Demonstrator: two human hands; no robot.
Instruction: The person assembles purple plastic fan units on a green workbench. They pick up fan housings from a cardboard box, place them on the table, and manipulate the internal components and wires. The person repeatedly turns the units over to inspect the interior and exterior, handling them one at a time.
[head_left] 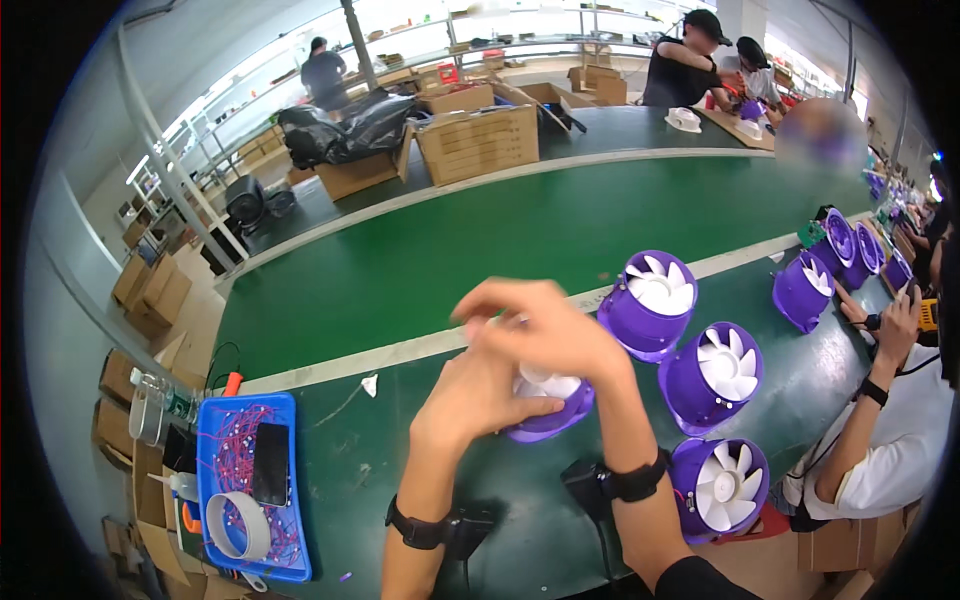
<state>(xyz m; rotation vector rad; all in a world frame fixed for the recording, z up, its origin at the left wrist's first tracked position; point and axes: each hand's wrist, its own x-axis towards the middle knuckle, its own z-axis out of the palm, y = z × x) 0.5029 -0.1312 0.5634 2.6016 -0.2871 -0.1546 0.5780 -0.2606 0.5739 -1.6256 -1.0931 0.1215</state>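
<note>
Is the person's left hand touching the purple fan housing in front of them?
Touching. In the head view the left hand lies on the purple fan housing, its fingers pressed on the white rotor side with no gap; the right hand covers the top.

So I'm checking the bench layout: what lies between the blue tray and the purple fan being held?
Mostly bare green table separates blue tray from purple fan; only small scraps, head view.

Bare forearms, 2 black wristbands (425,528), dark sleeve (700,582)

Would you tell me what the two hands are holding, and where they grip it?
Both the left hand and right hand grip the top rim of a purple fan.
</note>
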